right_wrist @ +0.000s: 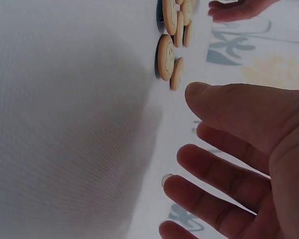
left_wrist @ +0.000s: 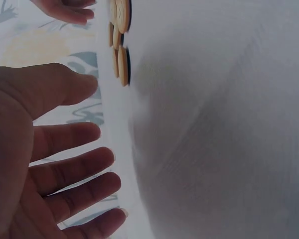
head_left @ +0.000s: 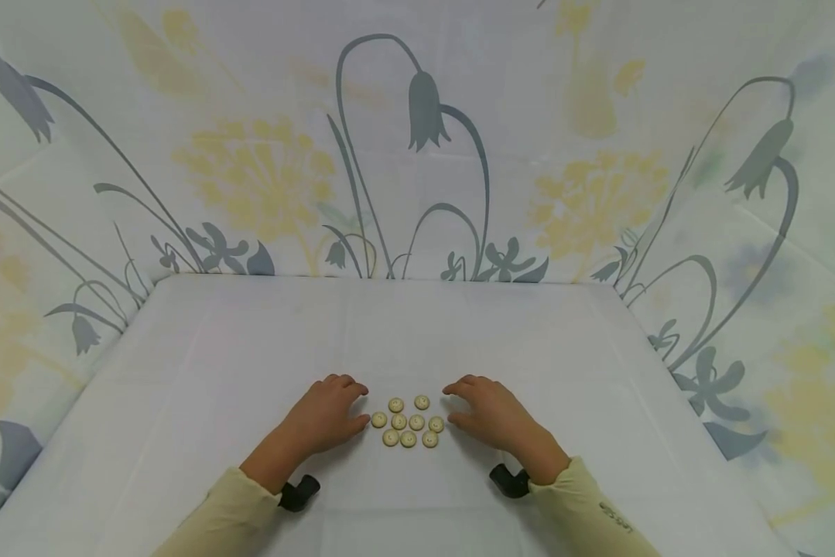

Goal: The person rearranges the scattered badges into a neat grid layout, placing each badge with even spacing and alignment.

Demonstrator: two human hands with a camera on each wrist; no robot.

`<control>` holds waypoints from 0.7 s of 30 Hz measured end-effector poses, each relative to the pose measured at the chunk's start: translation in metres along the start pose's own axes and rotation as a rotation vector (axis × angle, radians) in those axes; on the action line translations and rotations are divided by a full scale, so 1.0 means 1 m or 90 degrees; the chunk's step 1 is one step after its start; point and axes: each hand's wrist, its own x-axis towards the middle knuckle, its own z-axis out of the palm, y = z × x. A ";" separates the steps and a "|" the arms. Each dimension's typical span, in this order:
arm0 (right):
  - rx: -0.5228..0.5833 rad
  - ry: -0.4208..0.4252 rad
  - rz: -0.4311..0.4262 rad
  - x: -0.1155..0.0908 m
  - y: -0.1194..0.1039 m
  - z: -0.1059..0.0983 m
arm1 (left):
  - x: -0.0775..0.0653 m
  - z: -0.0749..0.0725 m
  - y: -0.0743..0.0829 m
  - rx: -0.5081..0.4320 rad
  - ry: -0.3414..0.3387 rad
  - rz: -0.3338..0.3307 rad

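Several small round pale wooden-looking discs [head_left: 399,422] lie in a loose cluster on a white cloth, each with a face-like marking. Left of the cluster is my left hand [head_left: 326,414], its fingers loosely spread and holding nothing; the thumb tip is close to the leftmost disc [head_left: 378,420]. On the other side, my right hand [head_left: 492,410] hovers with relaxed fingers, also holding nothing. Its thumb points toward the rightmost disc [head_left: 436,424]. In the right wrist view a disc [right_wrist: 166,57] lies beyond the thumb. The left wrist view shows discs [left_wrist: 123,67] edge-on.
A white cloth [head_left: 417,333] covers the table. Floral fabric [head_left: 417,193] hangs behind it and along both sides. Black wrist cameras [head_left: 299,493] sit at the cuffs of pale sleeves [head_left: 229,514].
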 end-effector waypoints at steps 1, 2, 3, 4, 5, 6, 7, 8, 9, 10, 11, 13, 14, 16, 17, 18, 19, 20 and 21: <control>0.002 -0.005 -0.003 0.000 0.000 0.001 | 0.001 0.001 0.001 -0.009 -0.002 -0.001; 0.004 -0.010 -0.006 0.001 0.000 0.002 | 0.001 0.002 0.001 -0.018 -0.006 -0.004; 0.005 -0.014 -0.008 0.001 0.000 0.003 | 0.001 0.003 0.002 -0.026 -0.009 -0.007; 0.004 -0.017 -0.012 0.001 -0.001 0.004 | 0.002 0.005 0.003 -0.034 -0.011 -0.010; 0.006 -0.022 -0.013 0.001 -0.001 0.004 | 0.002 0.006 0.003 -0.040 -0.013 -0.011; 0.009 -0.022 -0.015 0.001 -0.002 0.005 | 0.002 0.007 0.004 -0.042 -0.015 -0.012; 0.009 -0.025 -0.016 0.001 -0.002 0.005 | 0.003 0.008 0.005 -0.046 -0.016 -0.012; 0.011 -0.026 -0.017 0.000 -0.003 0.005 | 0.003 0.009 0.006 -0.048 -0.018 -0.012; 0.013 -0.027 -0.019 0.000 -0.004 0.005 | 0.003 0.009 0.007 -0.049 -0.020 -0.010; 0.015 -0.028 -0.022 0.000 -0.005 0.005 | 0.004 0.010 0.007 -0.050 -0.022 -0.009; 0.018 -0.031 -0.024 0.000 -0.006 0.005 | 0.004 0.011 0.008 -0.051 -0.023 -0.007; 0.019 -0.037 -0.031 0.000 -0.008 0.006 | 0.004 0.012 0.009 -0.055 -0.025 -0.005; 0.023 -0.040 -0.036 0.001 -0.009 0.006 | 0.004 0.013 0.010 -0.058 -0.026 -0.004; 0.023 -0.049 -0.046 0.002 -0.010 0.007 | 0.005 0.014 0.011 -0.062 -0.025 -0.003; 0.020 -0.052 -0.052 0.002 -0.011 0.008 | 0.005 0.014 0.011 -0.065 -0.025 -0.003; 0.015 -0.054 -0.057 0.003 -0.011 0.009 | 0.005 0.015 0.011 -0.066 -0.024 -0.003; 0.013 -0.055 -0.061 0.003 -0.011 0.010 | 0.005 0.015 0.012 -0.069 -0.022 -0.003; 0.009 -0.055 -0.065 0.003 -0.011 0.010 | 0.006 0.015 0.012 -0.071 -0.019 -0.002; 0.005 -0.055 -0.067 0.004 -0.011 0.011 | 0.006 0.015 0.013 -0.074 -0.017 -0.001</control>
